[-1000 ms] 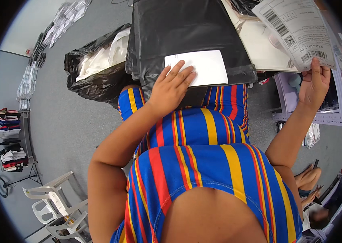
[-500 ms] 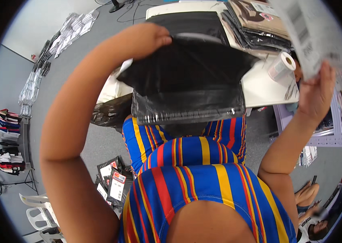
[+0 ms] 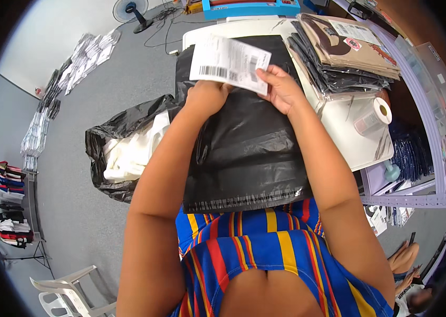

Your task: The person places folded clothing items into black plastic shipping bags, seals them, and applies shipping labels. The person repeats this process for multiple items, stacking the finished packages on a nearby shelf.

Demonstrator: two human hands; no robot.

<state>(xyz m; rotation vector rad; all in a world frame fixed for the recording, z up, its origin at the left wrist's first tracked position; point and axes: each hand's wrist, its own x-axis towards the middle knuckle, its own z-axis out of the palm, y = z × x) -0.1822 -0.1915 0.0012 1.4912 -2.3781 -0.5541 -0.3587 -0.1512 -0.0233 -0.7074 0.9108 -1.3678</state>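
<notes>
A black plastic mailing bag [image 3: 249, 142] lies flat across the front of the table, its near edge hanging over my lap. Above its upper part is a white shipping label [image 3: 228, 61] with printed barcodes, tilted down to the right. My right hand [image 3: 281, 90] pinches the label's right end between thumb and fingers. My left hand [image 3: 207, 98] is closed at the label's lower edge, fingers curled and partly hidden beneath it. More black plastic shows under the label and both forearms.
Packed garments in clear bags [image 3: 347, 45] are stacked at the table's [image 3: 334, 127] right, beside a label roll [image 3: 373, 116]. A black trash bag [image 3: 128, 148] with white scraps stands left. Behind are a blue machine [image 3: 252, 9] and a fan [image 3: 136, 16]. A person [image 3: 410, 285] sits lower right.
My left hand has let go of the mailing bag's raised edge, and the bag now lies flat. My right hand has brought the label from the far right to above the bag, where both hands meet.
</notes>
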